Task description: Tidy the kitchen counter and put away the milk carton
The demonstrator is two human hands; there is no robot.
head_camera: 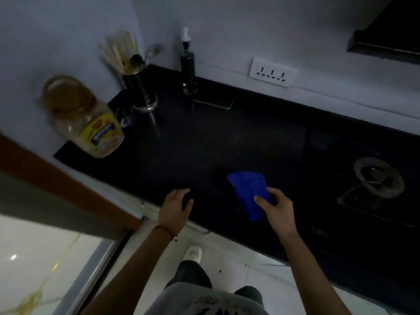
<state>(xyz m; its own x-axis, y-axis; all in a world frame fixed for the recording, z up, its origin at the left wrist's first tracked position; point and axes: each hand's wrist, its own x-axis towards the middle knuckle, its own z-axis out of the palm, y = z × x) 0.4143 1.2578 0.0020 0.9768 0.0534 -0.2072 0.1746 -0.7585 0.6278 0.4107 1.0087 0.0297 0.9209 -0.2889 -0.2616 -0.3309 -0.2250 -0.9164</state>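
Blue, crumpled cloth point(248, 192) is pinched by the right hand point(276, 209) on the black counter point(204, 144). At its nine o'clock, the left hand point(175, 206) rests loosely curled at the counter's edge, holding nothing. No milk carton shows.

Two bare forearms with no sleeves. A thin red thread bracelet point(164, 230) circles the left wrist. Below, a grey printed shirt point(204, 301), dark trousers point(191, 273) and one white shoe point(193, 253).
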